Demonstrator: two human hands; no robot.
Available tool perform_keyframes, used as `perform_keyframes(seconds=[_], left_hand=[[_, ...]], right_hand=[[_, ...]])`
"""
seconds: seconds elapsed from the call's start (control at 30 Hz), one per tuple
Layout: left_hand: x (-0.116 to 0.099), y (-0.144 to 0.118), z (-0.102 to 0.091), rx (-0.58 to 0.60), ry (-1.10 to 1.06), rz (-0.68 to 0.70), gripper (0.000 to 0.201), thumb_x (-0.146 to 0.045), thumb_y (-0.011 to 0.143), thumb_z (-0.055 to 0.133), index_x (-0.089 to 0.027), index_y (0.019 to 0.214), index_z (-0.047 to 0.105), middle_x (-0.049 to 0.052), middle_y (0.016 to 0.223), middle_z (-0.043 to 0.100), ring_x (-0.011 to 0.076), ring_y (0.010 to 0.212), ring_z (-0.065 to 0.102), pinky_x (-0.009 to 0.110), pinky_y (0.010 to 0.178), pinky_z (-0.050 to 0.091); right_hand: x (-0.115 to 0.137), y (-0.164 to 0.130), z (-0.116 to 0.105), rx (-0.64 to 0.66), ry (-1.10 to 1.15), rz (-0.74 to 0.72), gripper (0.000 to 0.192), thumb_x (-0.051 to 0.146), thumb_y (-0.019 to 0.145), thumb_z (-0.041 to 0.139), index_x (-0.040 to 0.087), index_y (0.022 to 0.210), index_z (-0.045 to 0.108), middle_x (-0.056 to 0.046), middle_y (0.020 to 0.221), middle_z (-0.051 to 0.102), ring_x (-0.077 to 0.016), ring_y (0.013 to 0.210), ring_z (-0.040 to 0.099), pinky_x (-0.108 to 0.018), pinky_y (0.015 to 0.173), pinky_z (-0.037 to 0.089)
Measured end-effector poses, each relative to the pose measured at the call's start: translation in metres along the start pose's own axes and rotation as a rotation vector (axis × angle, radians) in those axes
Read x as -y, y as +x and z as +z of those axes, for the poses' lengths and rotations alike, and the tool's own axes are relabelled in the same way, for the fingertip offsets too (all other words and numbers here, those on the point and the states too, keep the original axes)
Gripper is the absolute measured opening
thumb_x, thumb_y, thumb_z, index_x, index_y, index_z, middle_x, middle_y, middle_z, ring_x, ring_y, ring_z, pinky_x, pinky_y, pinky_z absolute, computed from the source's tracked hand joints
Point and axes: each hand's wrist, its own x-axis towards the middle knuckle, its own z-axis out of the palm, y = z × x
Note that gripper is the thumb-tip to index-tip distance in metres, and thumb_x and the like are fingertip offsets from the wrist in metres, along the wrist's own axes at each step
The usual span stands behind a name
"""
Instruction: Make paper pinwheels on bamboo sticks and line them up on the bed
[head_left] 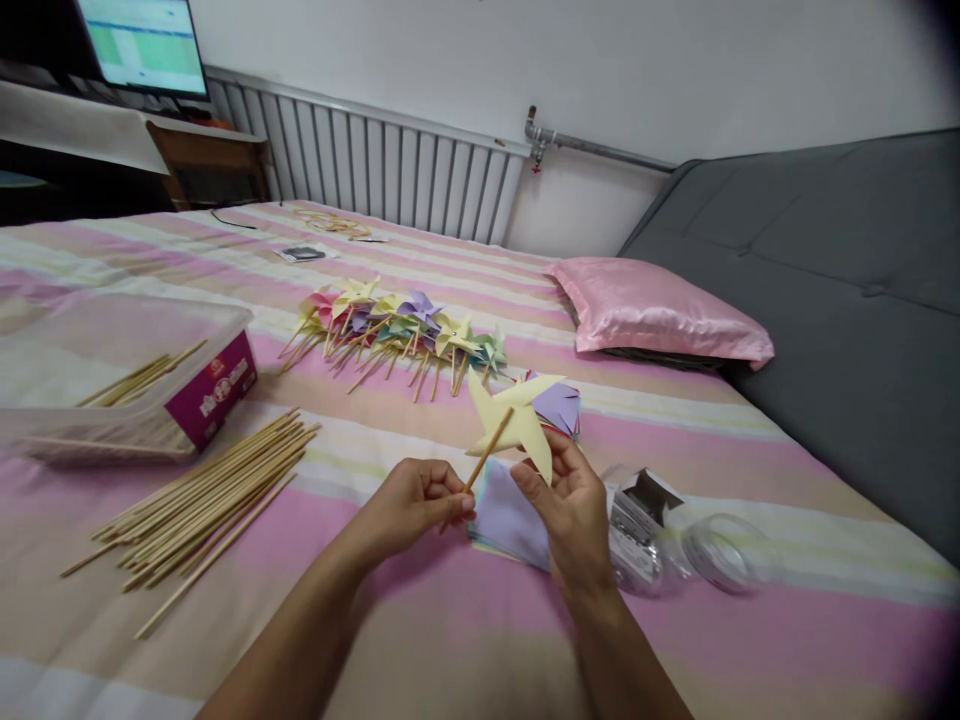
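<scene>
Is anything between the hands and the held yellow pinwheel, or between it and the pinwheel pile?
Nothing visible in either gap. The left hand holds the yellow pinwheel by its stick; the right hand touches a blade. The pinwheel pile lies beyond, leftward; the cut purple paper sits right of that path.

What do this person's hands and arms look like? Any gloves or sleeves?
The left hand and right hand are bare and ungloved. The left forearm and right forearm show no sleeve, watch or bracelet within view.
</scene>
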Motion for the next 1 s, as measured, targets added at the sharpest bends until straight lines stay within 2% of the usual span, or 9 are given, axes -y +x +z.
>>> perform_keyframes(seconds=[0.07,0.13,0.27,0.5,0.8,1.0], left_hand=[[0.001,0.001,-0.001,-0.013,0.012,0.006,0.019,-0.03,0.069,0.066,-0.011,0.066,0.06,0.003,0.057,0.063,0.0105,0.051,0.053,0.022,0.051,0.036],[0.002,0.001,-0.001,-0.015,0.032,0.003,0.017,-0.028,0.07,0.066,-0.012,0.067,0.061,0.002,0.056,0.063,0.0106,0.052,0.054,0.022,0.051,0.037],[0.002,0.001,0.0,-0.015,0.097,-0.022,0.015,-0.025,0.069,0.066,-0.012,0.067,0.062,0.001,0.055,0.061,0.0094,0.05,0.051,0.021,0.049,0.035],[0.0,0.001,0.0,0.009,0.157,-0.033,0.016,-0.027,0.069,0.066,-0.011,0.069,0.066,0.003,0.059,0.064,0.0104,0.053,0.053,0.021,0.05,0.037],[0.0,0.0,-0.001,-0.017,0.111,-0.032,0.017,-0.028,0.069,0.066,-0.011,0.067,0.065,0.003,0.057,0.064,0.0102,0.051,0.053,0.022,0.05,0.038],[-0.001,0.001,0.0,-0.035,0.056,-0.033,0.018,-0.03,0.068,0.067,-0.011,0.066,0.065,0.004,0.06,0.066,0.0104,0.051,0.054,0.022,0.05,0.038]], right_hand=[[0.001,0.001,-0.001,-0.016,0.028,-0.037,0.047,0.032,0.07,0.071,0.019,0.112,0.055,-0.01,0.109,0.064,-0.0211,0.098,0.06,-0.033,0.081,0.047],[-0.001,0.002,-0.004,-0.084,0.021,-0.079,0.043,0.034,0.073,0.068,0.019,0.112,0.057,-0.01,0.107,0.064,-0.0205,0.097,0.06,-0.033,0.081,0.046],[-0.007,0.005,-0.008,-0.234,-0.007,-0.108,0.033,0.034,0.074,0.067,0.018,0.102,0.064,-0.008,0.1,0.065,-0.0196,0.091,0.06,-0.033,0.079,0.046],[-0.011,0.007,-0.01,-0.322,-0.087,-0.128,0.028,0.036,0.069,0.07,0.014,0.086,0.067,-0.006,0.079,0.067,-0.0175,0.073,0.061,-0.032,0.069,0.047],[-0.013,0.004,-0.006,-0.29,-0.224,-0.188,0.031,0.04,0.068,0.07,0.014,0.085,0.069,-0.006,0.076,0.069,-0.0187,0.071,0.061,-0.033,0.069,0.048],[-0.01,0.002,-0.007,-0.207,-0.298,-0.197,0.02,0.032,0.071,0.07,0.017,0.084,0.07,-0.004,0.085,0.069,-0.0199,0.079,0.061,-0.033,0.073,0.046]])
